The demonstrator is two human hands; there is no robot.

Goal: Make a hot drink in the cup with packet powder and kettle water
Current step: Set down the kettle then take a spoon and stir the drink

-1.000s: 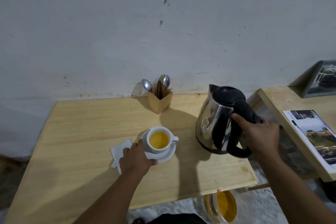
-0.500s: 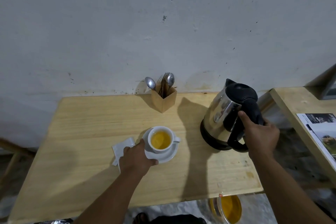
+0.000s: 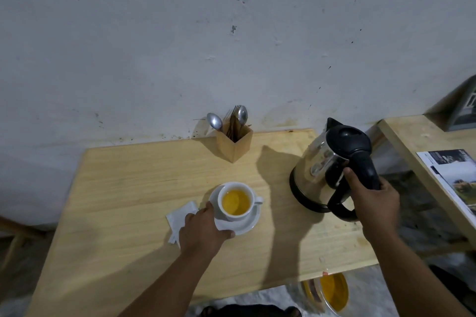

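A white cup (image 3: pixel 235 185) full of yellow liquid stands on a white saucer (image 3: pixel 248 225) in the middle of the wooden table (image 3: pixel 128 188). My left hand (image 3: pixel 202 233) grips the saucer's near-left rim. A white paper packet (image 3: pixel 179 217) lies beside the saucer, partly under that hand. The steel kettle (image 3: pixel 318 170) with black lid and handle rests on the table at the right, tilted slightly left. My right hand (image 3: pixel 372 204) is closed around its handle.
A wooden holder (image 3: pixel 235 145) with spoons and a fork stands at the back by the wall. A second wooden surface (image 3: pixel 412 136) with a magazine (image 3: pixel 461 177) lies to the right. A yellow container (image 3: pixel 332 293) sits on the floor below the table edge.
The kettle has moved right and down, from held above the table to resting on it. My left hand has stayed on the saucer.
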